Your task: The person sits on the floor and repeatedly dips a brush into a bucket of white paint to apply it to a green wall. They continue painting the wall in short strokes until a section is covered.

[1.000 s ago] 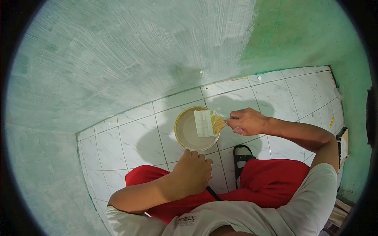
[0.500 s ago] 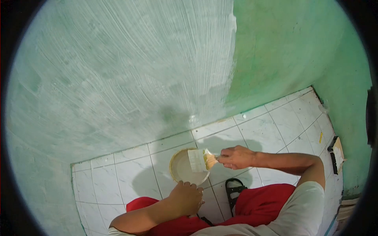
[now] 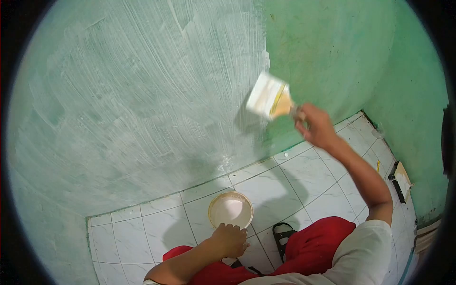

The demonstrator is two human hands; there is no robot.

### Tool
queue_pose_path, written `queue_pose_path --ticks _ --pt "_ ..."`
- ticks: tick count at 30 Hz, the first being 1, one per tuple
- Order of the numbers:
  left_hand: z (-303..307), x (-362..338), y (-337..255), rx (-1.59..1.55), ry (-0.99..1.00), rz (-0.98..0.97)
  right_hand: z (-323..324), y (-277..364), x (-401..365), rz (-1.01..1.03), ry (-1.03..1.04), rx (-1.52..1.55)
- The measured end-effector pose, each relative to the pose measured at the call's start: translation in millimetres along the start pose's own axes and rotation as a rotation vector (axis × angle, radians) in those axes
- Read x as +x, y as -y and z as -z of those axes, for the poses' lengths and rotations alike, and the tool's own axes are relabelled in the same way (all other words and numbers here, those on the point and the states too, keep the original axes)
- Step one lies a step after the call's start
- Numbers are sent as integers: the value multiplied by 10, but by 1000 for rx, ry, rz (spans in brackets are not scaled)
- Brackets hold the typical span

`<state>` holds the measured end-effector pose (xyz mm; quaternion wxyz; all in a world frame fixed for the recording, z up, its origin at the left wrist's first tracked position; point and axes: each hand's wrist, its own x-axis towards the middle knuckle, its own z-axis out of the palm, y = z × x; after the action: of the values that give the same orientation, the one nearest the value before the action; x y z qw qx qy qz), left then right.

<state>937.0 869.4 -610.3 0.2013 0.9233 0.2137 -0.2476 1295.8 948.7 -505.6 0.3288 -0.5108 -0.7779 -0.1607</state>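
Note:
My right hand [image 3: 316,124] grips the handle of a wide brush [image 3: 271,97], raised in front of the wall. White paint coats its bristles, which point up and left. Below, a round bucket [image 3: 231,194] of whitish paint stands on the tiled floor. My left hand [image 3: 230,241] is at the bucket's near rim with its fingers curled; whether they grip the rim is hidden. The wall [image 3: 142,85] has streaky white paint on its left part and bare green [image 3: 323,57] on its right.
White floor tiles [image 3: 256,183] meet the wall along a slanting edge. A black-edged tray or board [image 3: 400,183] leans near the right wall, with a small yellow strip [image 3: 378,166] beside it. A sandal [image 3: 283,237] shows below the bucket's right side.
My right hand has lifted the brush from over the bucket up and to the right, to the wall. My left hand has stayed by the bucket. The view has shifted slightly.

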Motion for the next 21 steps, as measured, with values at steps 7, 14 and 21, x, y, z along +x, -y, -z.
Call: queue_pose_path --ticks 7,14,21 --pt "122 -58 7 -55 -11 26 287 29 973 -445 -456 263" --pt "73 -69 85 -45 -77 23 -832 -261 466 -419 -492 208" --pt "-8 -87 111 -29 -88 -25 -1179 -162 -651 -616 -109 153"
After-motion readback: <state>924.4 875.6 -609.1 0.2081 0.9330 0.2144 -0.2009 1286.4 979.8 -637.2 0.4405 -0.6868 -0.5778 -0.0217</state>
